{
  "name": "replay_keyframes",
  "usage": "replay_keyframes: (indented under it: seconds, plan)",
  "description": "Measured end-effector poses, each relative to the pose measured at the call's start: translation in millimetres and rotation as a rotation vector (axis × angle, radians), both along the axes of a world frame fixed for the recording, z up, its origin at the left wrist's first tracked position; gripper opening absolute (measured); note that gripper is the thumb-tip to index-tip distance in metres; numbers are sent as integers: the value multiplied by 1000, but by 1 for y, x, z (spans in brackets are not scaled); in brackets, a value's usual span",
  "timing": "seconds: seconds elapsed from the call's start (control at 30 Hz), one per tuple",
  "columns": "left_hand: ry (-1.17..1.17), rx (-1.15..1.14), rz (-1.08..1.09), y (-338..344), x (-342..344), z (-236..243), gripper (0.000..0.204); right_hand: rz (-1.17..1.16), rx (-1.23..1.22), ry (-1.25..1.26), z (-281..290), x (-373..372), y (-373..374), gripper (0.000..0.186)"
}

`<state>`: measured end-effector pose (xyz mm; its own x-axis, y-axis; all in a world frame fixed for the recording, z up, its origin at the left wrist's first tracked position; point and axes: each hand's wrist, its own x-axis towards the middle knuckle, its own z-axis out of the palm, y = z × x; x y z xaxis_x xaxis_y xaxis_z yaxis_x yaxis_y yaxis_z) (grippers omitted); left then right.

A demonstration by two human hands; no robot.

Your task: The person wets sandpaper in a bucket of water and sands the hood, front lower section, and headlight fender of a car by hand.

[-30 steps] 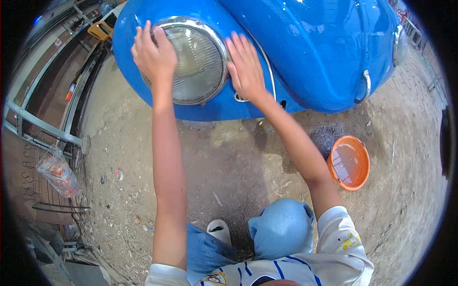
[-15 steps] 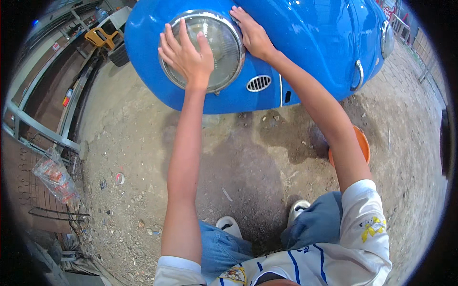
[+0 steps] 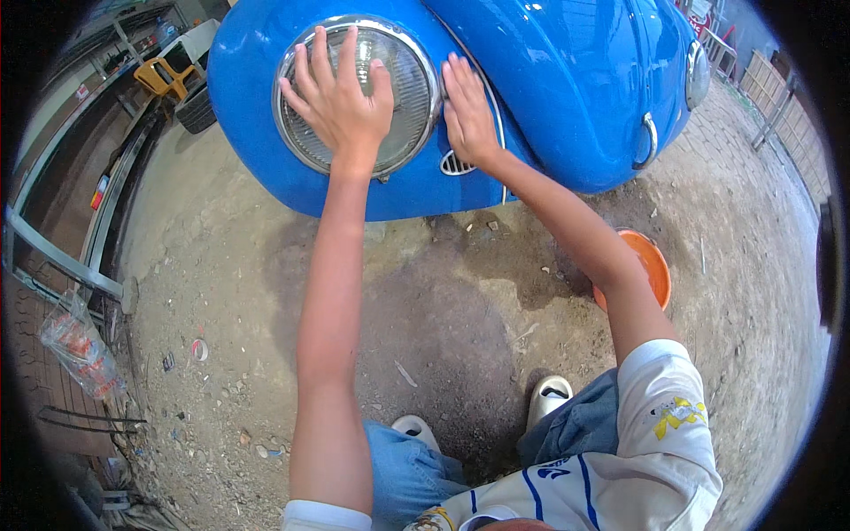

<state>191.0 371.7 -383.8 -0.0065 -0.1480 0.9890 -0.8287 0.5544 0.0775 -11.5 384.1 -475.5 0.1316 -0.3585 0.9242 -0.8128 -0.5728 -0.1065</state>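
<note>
Top middle, the left hand (image 3: 350, 115) spread wide over the lamp glass (image 3: 408, 99); the right hand (image 3: 469, 115) lay flat; glass seemed breakable, rim (image 3: 435, 95) safer.

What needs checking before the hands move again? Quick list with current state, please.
1. Left hand placement: ok, fingers spread over the headlight.
2. Right hand placement: ok, fingers extended, at the blue body just right of the headlight.
3. Nothing trapped under the palms: cannot tell, both face away from the camera.
4. Slotted grille fully in view: not ok, the right hand partly covers it.
5. Orange bucket clear of the right shoe: ok, they stand apart.
6. Water level in the orange bucket: cannot tell, the right forearm hides part of it.
</note>
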Motion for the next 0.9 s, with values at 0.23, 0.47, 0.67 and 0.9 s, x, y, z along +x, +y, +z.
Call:
replay_keyframes:
  seconds: [0.23, 0.47, 0.67, 0.9]
  plan:
    - [-47, 4, 8, 2, 4, -8, 53, -18, 20, -78, -28, 17, 17, 66]
    - [-93, 8, -20, 10, 4, -14, 54, 11, 70, -36, -44, 19, 30, 70]
    - [-93, -2, 1, 5, 3, -17, 54, 95, -21, -13, -11, -2, 3, 71]
    - [-80, -24, -18, 6, 2, -16, 52, 33, 93, 99, -60, -9, 45, 67]
